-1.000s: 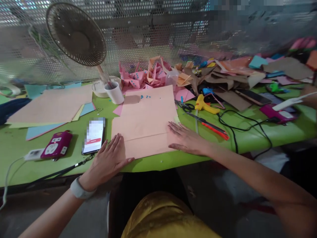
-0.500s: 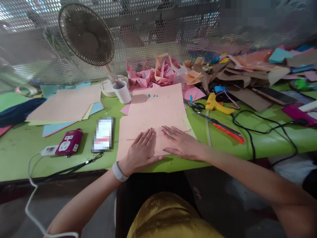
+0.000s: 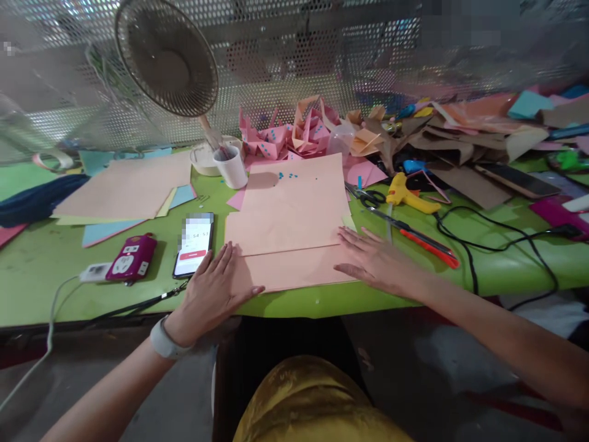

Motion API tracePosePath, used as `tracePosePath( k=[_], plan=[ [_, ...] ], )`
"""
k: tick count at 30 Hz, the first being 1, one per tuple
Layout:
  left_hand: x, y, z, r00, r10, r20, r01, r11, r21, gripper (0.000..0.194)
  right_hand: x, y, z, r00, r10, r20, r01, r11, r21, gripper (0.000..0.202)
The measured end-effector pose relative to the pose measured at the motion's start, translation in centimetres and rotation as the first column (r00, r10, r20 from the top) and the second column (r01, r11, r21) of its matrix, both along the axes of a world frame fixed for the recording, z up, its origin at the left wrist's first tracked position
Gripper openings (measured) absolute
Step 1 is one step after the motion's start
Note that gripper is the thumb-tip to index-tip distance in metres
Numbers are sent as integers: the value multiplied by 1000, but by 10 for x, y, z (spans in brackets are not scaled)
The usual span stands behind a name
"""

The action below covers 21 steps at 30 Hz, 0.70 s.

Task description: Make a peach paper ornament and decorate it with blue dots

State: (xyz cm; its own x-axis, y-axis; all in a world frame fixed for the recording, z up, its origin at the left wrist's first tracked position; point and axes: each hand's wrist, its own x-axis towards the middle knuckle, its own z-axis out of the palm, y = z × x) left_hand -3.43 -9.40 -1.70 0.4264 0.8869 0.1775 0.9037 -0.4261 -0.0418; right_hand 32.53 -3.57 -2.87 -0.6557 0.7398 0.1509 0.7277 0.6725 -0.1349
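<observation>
Two flat hands pin a folded peach paper sheet [image 3: 289, 227] at the lower middle of the frame, on the green surface [image 3: 41, 276]. Left hand [image 3: 212, 294] lies spread on its lower left corner, right hand [image 3: 375, 261] spread on its right edge; neither grip pinches anything. Judging by the fold line, creasing is in hand; next, firm pressure along it seems needed. Phone [image 3: 194, 244] sits just left, scissors [image 3: 368, 197] just right, the near edge close.

phone [image 3: 194, 244] left of paper sheet [image 3: 289, 221]
</observation>
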Motion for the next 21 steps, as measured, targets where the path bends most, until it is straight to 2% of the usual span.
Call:
tracePosePath(
  k=[2,4,6,8,12,15,21],
  plan=[
    [9,8,9,1000,-6,29,5,999,38,81,-8,3,7,999,6,-39,-2,994,107,58],
    [20,20,15,995,-70,67,66,996,56,59,-22,8,12,995,72,-64,-59,981,185,40],
    [30,33,16,983,-154,99,153,988,20,37,-37,16,12,984,177,-35,-165,960,224,32],
    [38,44,15,969,-222,108,225,974,-12,24,-50,23,9,966,256,33,-256,933,253,31],
    [42,57,12,938,-338,75,342,939,-39,25,-58,32,1,943,296,150,-329,895,301,32],
    [40,61,14,917,-396,45,399,915,-56,28,-57,33,0,943,295,156,-330,893,305,30],
    [38,67,12,916,-401,16,401,915,-48,26,-55,37,4,956,273,111,-292,927,235,31]
  ],
)
